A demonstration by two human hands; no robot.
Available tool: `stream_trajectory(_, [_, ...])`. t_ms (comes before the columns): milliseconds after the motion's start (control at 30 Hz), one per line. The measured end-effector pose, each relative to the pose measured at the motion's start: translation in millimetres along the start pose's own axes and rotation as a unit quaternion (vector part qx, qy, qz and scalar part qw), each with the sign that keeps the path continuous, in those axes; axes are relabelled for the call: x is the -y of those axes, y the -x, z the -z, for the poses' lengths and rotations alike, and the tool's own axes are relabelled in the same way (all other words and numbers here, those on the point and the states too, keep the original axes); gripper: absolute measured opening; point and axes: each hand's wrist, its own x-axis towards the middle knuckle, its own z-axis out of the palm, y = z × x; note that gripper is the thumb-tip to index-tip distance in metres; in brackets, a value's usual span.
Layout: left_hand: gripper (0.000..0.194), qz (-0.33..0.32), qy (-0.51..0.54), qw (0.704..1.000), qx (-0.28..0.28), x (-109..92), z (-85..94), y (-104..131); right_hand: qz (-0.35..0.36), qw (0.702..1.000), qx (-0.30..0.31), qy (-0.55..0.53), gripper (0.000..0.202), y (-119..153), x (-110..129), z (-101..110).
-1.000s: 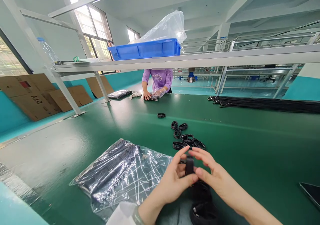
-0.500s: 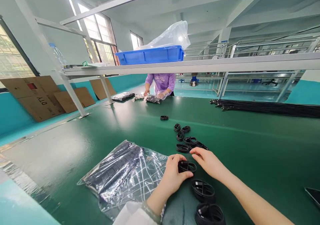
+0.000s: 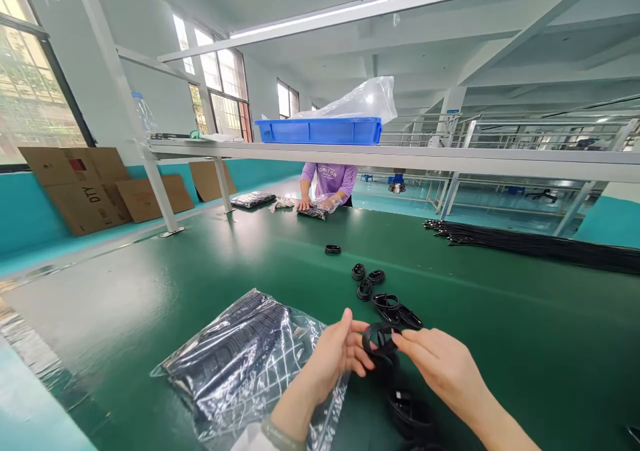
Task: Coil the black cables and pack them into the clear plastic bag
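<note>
A coiled black cable [image 3: 380, 339] is raised a little above the green table, its near edge pinched by the fingertips of my right hand [image 3: 443, 367]. My left hand [image 3: 333, 352] is at the coil's left side, thumb up and fingers spread, its fingertips by the loop; whether they touch it is unclear. Just below, another dark coil is partly hidden and blurred. Nearer to me lies a bundled black cable [image 3: 410, 411] with a pale connector. Left of my hands, a clear plastic bag [image 3: 240, 357] holds a row of dark coiled cables.
Several small cable coils [image 3: 364, 289] lie beyond my hands. A bundle of long black cables [image 3: 530, 244] stretches along the right. A shelf [image 3: 450, 161] crosses above the table, bearing a blue tray [image 3: 320, 131]. Across the table, a person [image 3: 330, 183] in purple handles a bag.
My right hand has taken up a coil from the small group and brought it towards me. My left hand has opened off the coil it was around. The view has tilted upward.
</note>
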Motion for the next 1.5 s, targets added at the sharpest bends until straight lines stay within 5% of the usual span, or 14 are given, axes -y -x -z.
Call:
stream_trajectory(100, [0.066,0.057,0.118,0.977,0.166,-6,-3.7,10,0.116,0.985,-0.124,0.007,0.034,6,16,11])
stream_trajectory(167, [0.059,0.057,0.185,0.958,0.213,-5,-5.4,14,0.103,0.988,-0.113,-0.011,0.036,4,25,15])
stream_trajectory(267, [0.048,0.044,0.226,0.953,0.199,-2,-5.9,17,-0.03,0.987,-0.073,-0.14,0.031,-1,39,19])
stream_trajectory(367, [0.041,0.046,0.252,0.945,0.203,0,-6.4,17,-0.157,0.938,-0.024,-0.308,0.016,-3,50,21])
stream_trajectory(500, [0.058,0.039,0.242,0.935,0.257,1,-9.4,17,-0.245,0.878,0.029,-0.411,0.021,-6,57,25])
stream_trajectory(633, [0.059,0.005,0.232,0.93,0.283,0,-10.9,15,-0.259,0.825,0.066,-0.497,0.026,-9,55,38])
stream_trajectory(800, [0.058,-0.028,0.276,0.905,0.323,-1,-11.6,16,-0.248,0.832,0.111,-0.485,0.037,-8,48,49])
stream_trajectory(900, [0.06,-0.033,0.288,0.896,0.337,1,-11.5,16,-0.237,0.781,0.132,-0.562,0.033,-8,46,43])
stream_trajectory(1000, [0.06,-0.031,0.294,0.895,0.335,4,-10.2,14,-0.227,0.717,0.141,-0.644,0.025,-9,47,33])
stream_trajectory(1267, [0.062,-0.029,0.279,0.909,0.31,6,-11.1,14,-0.266,0.709,0.156,-0.634,0.035,-7,44,31])
stream_trajectory(1400, [0.065,-0.061,0.254,0.948,0.184,1,-10.3,10,-0.399,0.685,0.065,-0.606,0.054,-4,26,31])
stream_trajectory(1500, [0.06,-0.129,0.162,0.978,0.035,3,-8.8,-1,-0.461,0.702,0.001,-0.543,0.057,0,7,31])
